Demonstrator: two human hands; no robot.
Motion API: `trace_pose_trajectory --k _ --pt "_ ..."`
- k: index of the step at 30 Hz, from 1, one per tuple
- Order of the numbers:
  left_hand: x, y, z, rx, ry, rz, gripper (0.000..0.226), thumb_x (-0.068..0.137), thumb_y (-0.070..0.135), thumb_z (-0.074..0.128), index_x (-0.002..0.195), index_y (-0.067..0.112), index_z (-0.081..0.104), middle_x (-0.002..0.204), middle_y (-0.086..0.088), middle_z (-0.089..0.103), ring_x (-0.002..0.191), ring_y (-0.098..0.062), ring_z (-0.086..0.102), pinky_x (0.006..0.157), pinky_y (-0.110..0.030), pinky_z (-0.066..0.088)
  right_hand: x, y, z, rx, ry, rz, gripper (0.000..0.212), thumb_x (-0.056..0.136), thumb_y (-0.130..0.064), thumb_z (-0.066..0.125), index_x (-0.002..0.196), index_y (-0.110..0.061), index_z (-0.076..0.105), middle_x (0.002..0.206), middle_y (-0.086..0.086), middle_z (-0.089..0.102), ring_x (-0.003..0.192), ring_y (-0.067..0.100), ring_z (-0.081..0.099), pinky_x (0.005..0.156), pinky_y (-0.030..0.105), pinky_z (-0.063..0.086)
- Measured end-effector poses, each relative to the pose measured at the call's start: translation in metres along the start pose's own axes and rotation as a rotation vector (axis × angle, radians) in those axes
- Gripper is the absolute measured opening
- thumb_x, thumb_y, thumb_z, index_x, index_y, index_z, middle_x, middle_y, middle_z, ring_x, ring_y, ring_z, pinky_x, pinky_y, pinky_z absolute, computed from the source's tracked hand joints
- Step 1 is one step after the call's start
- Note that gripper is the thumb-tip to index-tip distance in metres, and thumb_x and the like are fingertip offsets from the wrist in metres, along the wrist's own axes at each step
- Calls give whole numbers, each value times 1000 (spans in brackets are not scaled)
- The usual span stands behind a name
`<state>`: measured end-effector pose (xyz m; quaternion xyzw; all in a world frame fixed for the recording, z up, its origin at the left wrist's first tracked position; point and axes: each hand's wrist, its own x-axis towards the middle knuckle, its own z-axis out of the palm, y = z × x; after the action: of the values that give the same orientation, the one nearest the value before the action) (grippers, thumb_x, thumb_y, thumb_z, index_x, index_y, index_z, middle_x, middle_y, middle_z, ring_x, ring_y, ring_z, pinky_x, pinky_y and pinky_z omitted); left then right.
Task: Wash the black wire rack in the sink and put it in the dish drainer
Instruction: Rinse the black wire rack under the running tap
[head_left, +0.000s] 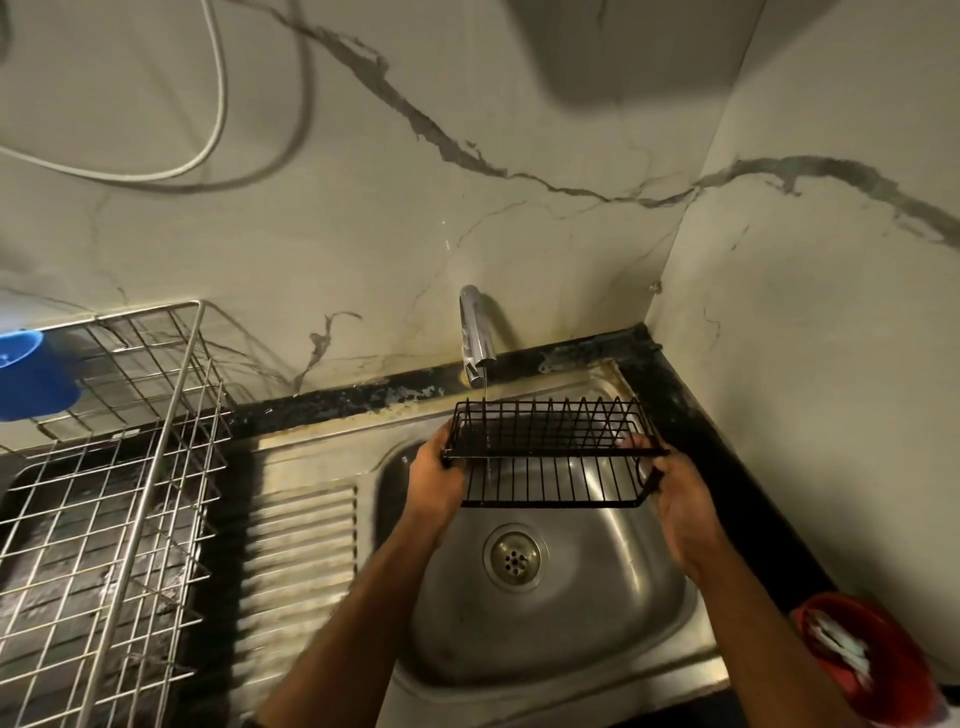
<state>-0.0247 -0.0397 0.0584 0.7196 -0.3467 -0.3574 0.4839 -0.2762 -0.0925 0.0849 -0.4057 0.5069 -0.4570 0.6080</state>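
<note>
Hanging in the air between two hands is one black wire rack (550, 452), up over the bowl of the sink (597, 613). The left hand (434, 475) has its fingers curled tight around the rack's left end. The right hand (670, 493) has its fingers closed around the right end, with the thumb on the top bar. Both arms reach up from the bottom of the view.

One shiny tap (475, 332) sticks out just past the hands, and a thin stream of water (485, 415) runs down from it through the rack's left part. One round drain (514, 558) sits in the sink bowl below the hands, with open room all around it.

Well off to the left of the left hand stands one silver dish drainer (130, 467), made of wire. Between it and the sink bowl is the ridged metal board. One blue cup (26, 374) rests at the drainer's far left edge. One red bowl (872, 660) sits near the right arm, at the counter's edge.
</note>
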Motion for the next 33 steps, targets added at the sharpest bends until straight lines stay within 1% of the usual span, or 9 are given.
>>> trace_pose_trajectory --k 6,12,16,19,23,26,29,31,33 --pt "6 12 1 95 103 0 38 97 -4 55 124 20 66 111 1 72 91 -6 66 70 -17 52 14 17 5 -39 151 189 27 97 -10 38 98 -14 65 107 11 67 108 24 60 102 41 42" --pt "2 26 -13 52 63 118 47 84 -12 69 120 19 68 109 6 73 101 -7 70 76 -14 57 22 37 21 -146 162 346 13 76 -16 49 85 -11 57 80 12 47 64 17 41 57 31 36" --pt "-9 35 -16 179 47 273 58 83 -7 72 114 40 61 128 8 63 127 -14 57 108 -38 50 11 41 41 -271 46 287 17 96 -15 45 81 -14 53 80 6 47 74 18 42 65 31 36" --pt "-19 38 -31 292 23 384 51 86 0 73 128 28 59 149 -1 51 148 -24 36 121 -51 34 6 40 45 -249 -10 288 31 102 -43 44 118 -19 56 113 0 50 111 21 46 104 45 38" --pt "-37 38 -59 345 -107 370 60 91 6 70 142 30 50 164 4 27 153 -10 12 127 -42 20 7 32 40 -132 -66 242 71 83 -64 63 142 -29 47 141 3 52 130 27 48 103 53 44" --pt "-45 27 -77 415 -190 367 77 85 16 79 142 49 38 161 3 36 154 -23 24 124 -52 26 5 25 39 -102 -68 127 62 81 -51 72 136 -32 51 139 -4 53 132 25 48 105 53 43" --pt "-52 15 -91 335 -346 279 100 69 25 89 141 62 30 162 14 30 151 -13 27 123 -46 31 3 20 41 -118 -81 17 57 75 -47 75 126 -29 58 131 -2 61 126 20 55 107 45 43" --pt "-59 11 -99 260 -457 74 119 66 26 94 151 51 15 164 18 10 151 -8 9 126 -35 18 2 17 44 -170 -96 -41 48 76 -42 77 119 -28 59 123 -2 63 120 18 57 99 36 45" --pt "-64 7 -109 155 -556 -71 122 59 41 97 157 35 24 165 13 20 151 -12 17 125 -38 22 0 14 46 -231 -118 -105 43 80 -36 78 116 -35 56 120 -9 60 115 10 55 91 30 42"
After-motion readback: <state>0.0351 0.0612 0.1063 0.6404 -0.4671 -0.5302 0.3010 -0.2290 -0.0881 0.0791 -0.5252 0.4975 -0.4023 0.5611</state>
